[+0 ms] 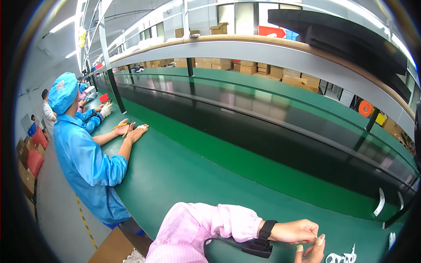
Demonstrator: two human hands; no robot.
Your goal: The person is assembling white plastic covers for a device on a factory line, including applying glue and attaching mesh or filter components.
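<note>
My left hand (299, 231) comes in from a pink striped sleeve, with a black strap and small black box at the wrist. Its fingers are curled closed; anything held in them is hidden or too small to make out. Just below, my right hand (314, 253) shows only in part at the lower edge. Pale covers sit on its thumb tip and one fingertip, which are spread apart with nothing visible between them. The covered fingertip meets the left fingertips. Beside the right hand, small white plastic parts with rings (335, 257) and a jagged white piece (352, 253) lie on the green table (175, 175).
Curved white strips (379, 202) lie farther right beside a dark post. A dark conveyor belt (245, 131) runs beyond the table. At left, a co-worker in blue (87, 144) holds yellow-handled pliers (119, 126). A cardboard box (115, 247) with white parts stands below the table edge.
</note>
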